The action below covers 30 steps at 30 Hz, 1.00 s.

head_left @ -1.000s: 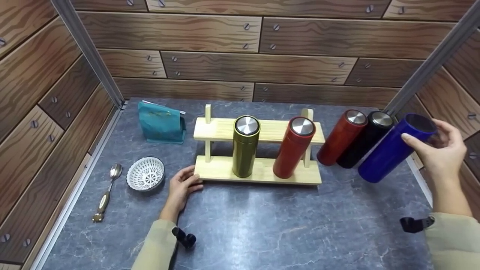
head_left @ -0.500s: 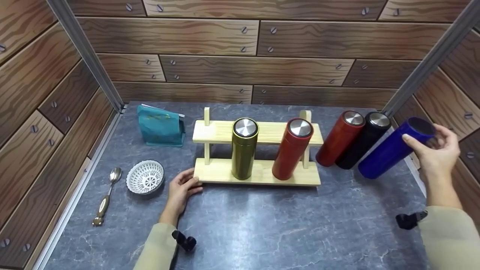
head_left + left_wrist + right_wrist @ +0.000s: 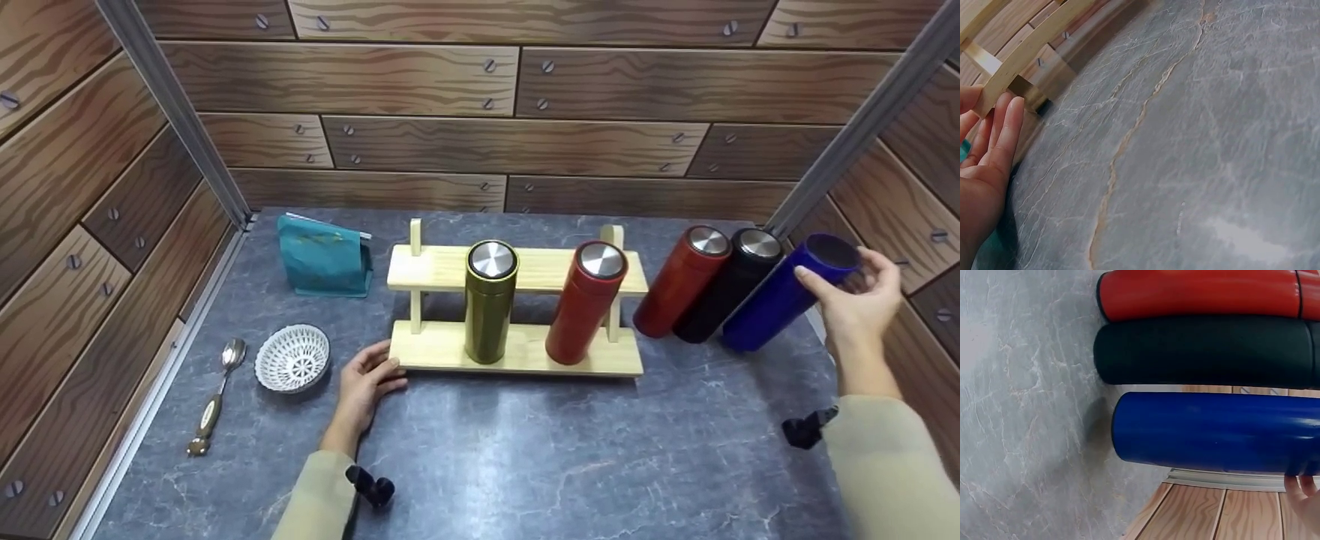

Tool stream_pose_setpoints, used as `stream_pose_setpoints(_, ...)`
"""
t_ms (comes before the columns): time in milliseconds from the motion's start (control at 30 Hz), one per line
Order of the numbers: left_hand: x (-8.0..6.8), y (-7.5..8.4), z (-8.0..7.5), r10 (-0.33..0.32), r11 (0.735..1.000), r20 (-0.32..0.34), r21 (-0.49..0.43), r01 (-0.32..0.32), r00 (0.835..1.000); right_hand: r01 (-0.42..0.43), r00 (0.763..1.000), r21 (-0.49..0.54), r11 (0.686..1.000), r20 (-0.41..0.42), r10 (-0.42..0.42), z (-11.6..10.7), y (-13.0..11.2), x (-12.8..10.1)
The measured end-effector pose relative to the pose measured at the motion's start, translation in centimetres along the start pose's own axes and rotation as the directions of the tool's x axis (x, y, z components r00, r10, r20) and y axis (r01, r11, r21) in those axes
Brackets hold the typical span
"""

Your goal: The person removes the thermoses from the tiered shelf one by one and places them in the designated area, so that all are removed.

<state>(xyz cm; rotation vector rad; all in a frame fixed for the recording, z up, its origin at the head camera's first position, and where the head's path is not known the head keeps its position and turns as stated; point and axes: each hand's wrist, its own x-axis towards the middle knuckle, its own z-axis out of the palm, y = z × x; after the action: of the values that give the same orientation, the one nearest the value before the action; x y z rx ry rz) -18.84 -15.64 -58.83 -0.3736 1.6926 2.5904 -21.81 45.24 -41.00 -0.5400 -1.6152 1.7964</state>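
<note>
A blue flask [image 3: 780, 295] [image 3: 1219, 433] stands at the right end of the grey table, beside a black flask [image 3: 726, 286] [image 3: 1207, 351] and a red flask [image 3: 677, 283] [image 3: 1196, 292]. My right hand [image 3: 855, 296] grips the blue flask by its top. A pale wooden rack [image 3: 517, 349] in the middle carries an olive flask [image 3: 490, 301] and another red flask [image 3: 586, 301]. My left hand [image 3: 365, 379] rests with straight fingers [image 3: 1008, 132] against the rack's lower left corner [image 3: 1002, 84].
A teal pouch [image 3: 324, 256] stands at the back left. A white woven bowl [image 3: 292, 358] and a spoon [image 3: 215, 397] lie at the left. Wood-patterned walls close in the table on three sides; the table's right edge [image 3: 1224, 479] lies just under the blue flask.
My right hand has carried the blue flask down and to the left, closer to the black one. The left hand has stayed at the rack.
</note>
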Motion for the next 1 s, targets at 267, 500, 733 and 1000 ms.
stream_pose_setpoints(267,-0.1,-0.2,-0.1,0.016,1.000,0.010,0.008,-0.016,1.000,0.000,1.000,-0.073,0.997,-0.016,-0.001,0.5,1.3,0.6)
stream_pose_setpoints(500,-0.1,-0.2,0.0,0.028,1.000,0.010,-0.001,-0.028,1.000,0.000,1.000,-0.126,0.992,-0.009,-0.001,1.1,1.9,1.1)
stream_pose_setpoints(733,0.0,-0.2,0.0,0.015,1.000,0.009,0.003,-0.015,1.000,-0.018,0.999,-0.042,0.999,-0.028,0.017,1.3,2.4,1.1)
stream_pose_setpoints(1000,0.0,-0.1,-0.1,0.020,1.000,0.011,-0.007,-0.020,1.000,-0.014,1.000,-0.069,0.998,0.020,0.015,1.3,2.6,1.1)
